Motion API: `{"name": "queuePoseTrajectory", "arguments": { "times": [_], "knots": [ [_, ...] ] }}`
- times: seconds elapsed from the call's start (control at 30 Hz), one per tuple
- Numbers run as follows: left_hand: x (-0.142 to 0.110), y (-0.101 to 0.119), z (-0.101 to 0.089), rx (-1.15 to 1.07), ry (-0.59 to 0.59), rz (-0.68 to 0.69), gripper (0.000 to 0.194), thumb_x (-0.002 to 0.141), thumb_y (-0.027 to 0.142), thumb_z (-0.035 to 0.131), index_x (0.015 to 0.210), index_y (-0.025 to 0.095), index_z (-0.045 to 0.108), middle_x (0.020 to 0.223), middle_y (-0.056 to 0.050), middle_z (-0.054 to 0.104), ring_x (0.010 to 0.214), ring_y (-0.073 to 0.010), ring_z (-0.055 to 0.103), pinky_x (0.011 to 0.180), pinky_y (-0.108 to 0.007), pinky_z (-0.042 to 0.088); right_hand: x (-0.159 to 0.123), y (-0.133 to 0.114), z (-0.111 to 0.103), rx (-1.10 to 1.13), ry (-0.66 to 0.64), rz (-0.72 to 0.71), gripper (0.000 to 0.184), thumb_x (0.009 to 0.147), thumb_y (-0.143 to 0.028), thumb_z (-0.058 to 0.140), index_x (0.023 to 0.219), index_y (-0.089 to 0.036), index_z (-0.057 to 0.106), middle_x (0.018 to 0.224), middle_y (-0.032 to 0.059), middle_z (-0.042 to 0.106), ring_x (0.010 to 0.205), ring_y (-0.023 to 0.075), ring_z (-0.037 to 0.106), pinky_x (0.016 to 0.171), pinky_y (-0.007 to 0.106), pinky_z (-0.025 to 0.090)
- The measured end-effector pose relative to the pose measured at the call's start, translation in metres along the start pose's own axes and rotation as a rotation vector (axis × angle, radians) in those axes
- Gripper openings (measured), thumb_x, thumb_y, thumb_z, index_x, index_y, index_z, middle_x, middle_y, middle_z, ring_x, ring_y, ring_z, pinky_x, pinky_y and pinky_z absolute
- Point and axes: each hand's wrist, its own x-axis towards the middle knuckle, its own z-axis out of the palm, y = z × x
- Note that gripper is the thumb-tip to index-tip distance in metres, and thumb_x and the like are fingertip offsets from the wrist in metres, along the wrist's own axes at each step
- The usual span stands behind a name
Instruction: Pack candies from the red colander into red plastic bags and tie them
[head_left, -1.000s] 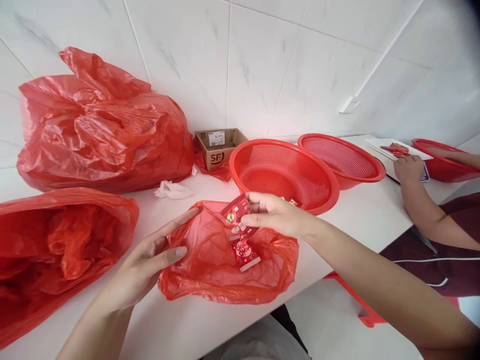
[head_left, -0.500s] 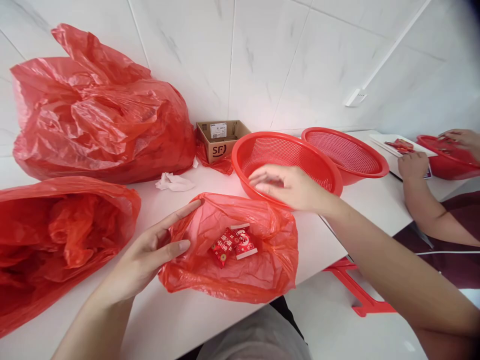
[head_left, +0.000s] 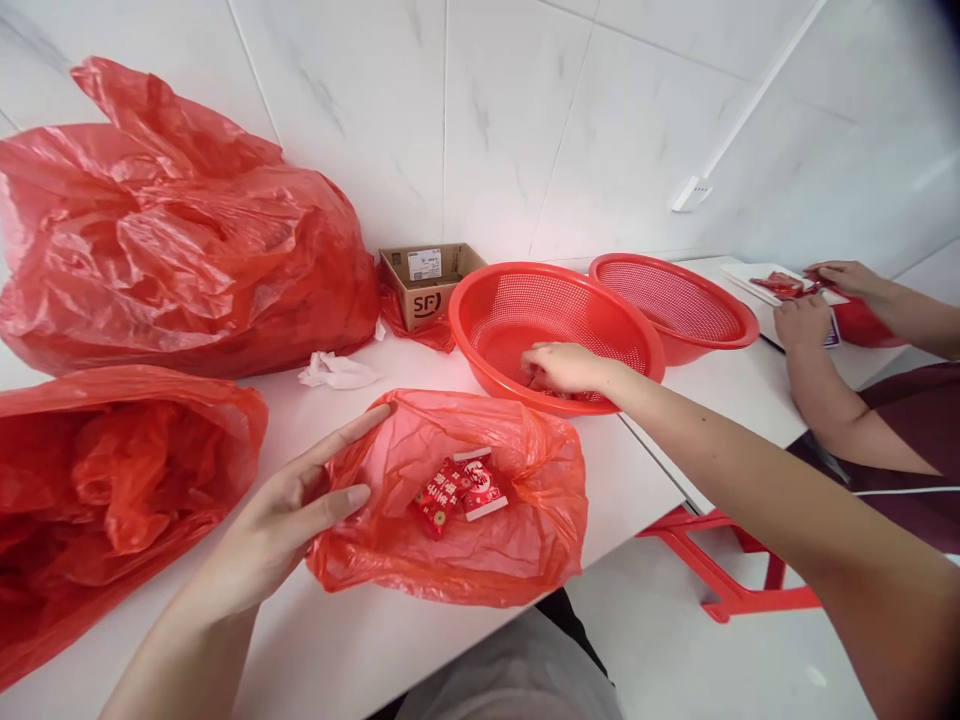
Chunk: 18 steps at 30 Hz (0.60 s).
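Observation:
My left hand (head_left: 289, 520) pinches the left rim of a small red plastic bag (head_left: 517, 540), thumb inside and fingers stretched along the edge, keeping its mouth open. Two small red sweet packets (head_left: 457, 490) lie inside that bag. My right hand (head_left: 562, 367) reaches over the near rim into the nearer red colander (head_left: 487, 310), fingers curled down at its bottom. What those fingers close on is hidden by the hand and the rim.
Two large red plastic bags, one (head_left: 180, 250) against the tiled wall, one (head_left: 112, 480) at left. A small cardboard box (head_left: 427, 285) and a crumpled white tissue (head_left: 334, 372) lie between. A second red colander (head_left: 675, 310) stands further right. Another person's hands (head_left: 810, 320) work at far right.
My right hand let a red packet fall into the small bag, then moved right and down into the nearer colander. My left hand stayed on the bag's rim.

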Motion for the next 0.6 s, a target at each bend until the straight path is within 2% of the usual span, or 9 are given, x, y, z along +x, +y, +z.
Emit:
{"name": "queuePoseTrajectory", "arguments": {
  "times": [0.1, 0.2, 0.3, 0.37, 0.47, 0.6],
  "knots": [
    [0.000, -0.001, -0.001, 0.010, 0.013, 0.013, 0.071, 0.086, 0.033, 0.069, 0.150, 0.034, 0.039, 0.159, -0.001, 0.035, 0.141, -0.0326, 0.041, 0.110, -0.034, 0.043, -0.005, 0.001, -0.014, 0.138, 0.134, 0.030, 0.007, 0.085, -0.019, 0.059, 0.082, -0.020, 0.053, 0.084, 0.0018, 0.064, 0.068, 0.0124, 0.057, 0.061, 0.025, 0.042],
    [0.000, -0.006, -0.005, 0.001, -0.010, 0.021, 0.067, 0.089, 0.032, 0.066, 0.150, 0.037, 0.038, 0.161, 0.001, 0.031, 0.140, -0.0319, 0.043, 0.106, -0.032, 0.047, -0.015, -0.006, -0.028, 0.335, 0.228, 0.051, 0.008, 0.095, -0.024, 0.049, 0.089, -0.021, 0.045, 0.084, 0.0016, 0.063, 0.070, 0.0110, 0.060, 0.063, 0.023, 0.049],
    [0.002, -0.009, -0.008, 0.019, -0.024, 0.028, 0.064, 0.091, 0.030, 0.064, 0.149, 0.039, 0.039, 0.162, 0.002, 0.030, 0.142, -0.0308, 0.040, 0.103, -0.029, 0.049, -0.026, -0.016, -0.040, 0.725, 0.293, 0.034, 0.013, 0.092, -0.023, 0.057, 0.086, -0.021, 0.046, 0.080, 0.0005, 0.061, 0.070, 0.0112, 0.062, 0.065, 0.025, 0.055],
    [0.003, -0.010, -0.009, 0.011, -0.026, 0.034, 0.063, 0.091, 0.030, 0.063, 0.148, 0.038, 0.040, 0.162, 0.002, 0.031, 0.142, -0.0305, 0.040, 0.103, -0.028, 0.048, -0.032, -0.024, -0.045, 0.907, 0.342, -0.005, 0.016, 0.088, -0.021, 0.064, 0.083, -0.020, 0.049, 0.077, -0.0002, 0.061, 0.068, 0.0118, 0.062, 0.063, 0.026, 0.056],
    [0.004, -0.008, -0.007, -0.027, -0.026, 0.022, 0.064, 0.090, 0.029, 0.064, 0.148, 0.038, 0.040, 0.161, 0.001, 0.032, 0.138, -0.0294, 0.046, 0.105, -0.028, 0.047, -0.046, -0.042, -0.047, 0.906, 0.455, -0.082, 0.017, 0.087, -0.023, 0.067, 0.081, -0.022, 0.051, 0.075, -0.0007, 0.063, 0.069, 0.0130, 0.063, 0.063, 0.026, 0.056],
    [0.003, -0.003, 0.000, -0.129, 0.011, -0.006, 0.069, 0.088, 0.028, 0.067, 0.150, 0.036, 0.037, 0.159, -0.003, 0.037, 0.130, -0.0289, 0.055, 0.099, -0.029, 0.052, -0.078, -0.083, -0.030, 0.787, 0.729, -0.257, 0.014, 0.092, -0.026, 0.061, 0.086, -0.026, 0.049, 0.075, -0.0022, 0.065, 0.074, 0.0152, 0.067, 0.071, 0.029, 0.057]
  ]
}}
